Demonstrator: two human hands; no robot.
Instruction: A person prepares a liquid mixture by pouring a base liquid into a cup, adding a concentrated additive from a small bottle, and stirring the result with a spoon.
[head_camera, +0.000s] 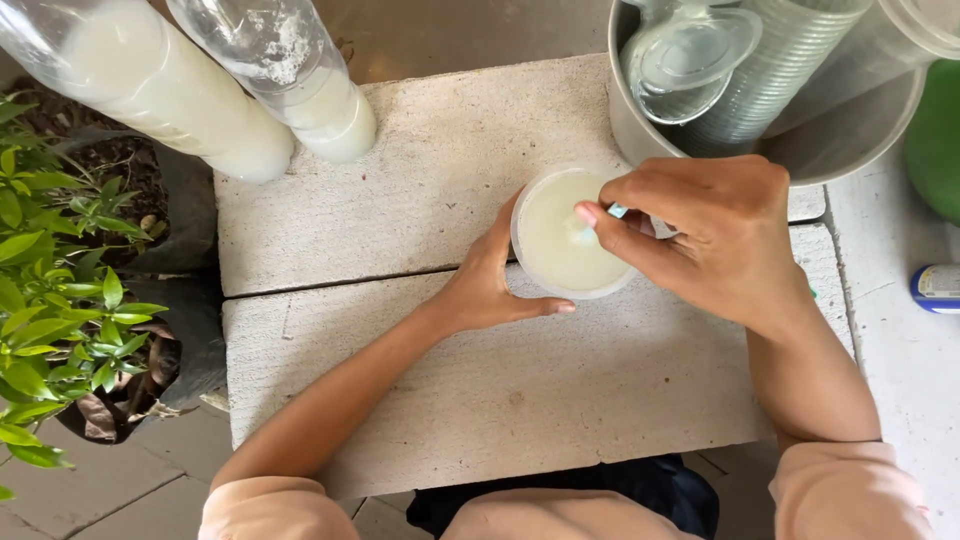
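A clear plastic cup (560, 245) full of cloudy white liquid stands on a pale stone slab (420, 180). My left hand (485, 285) wraps around the cup's left side and grips it. My right hand (710, 235) hovers over the cup's right rim, fingers pinched on a small light-blue tool (617, 211) whose tip dips into the liquid. Most of that tool is hidden by my fingers.
Two large clear bottles (170, 85) (300, 70) partly filled with white liquid stand at the back left. A metal bucket (850, 140) with stacked clear cups and lids (690, 55) sits at the back right. A potted green plant (60, 300) is at the left, a green object (940, 140) at the far right.
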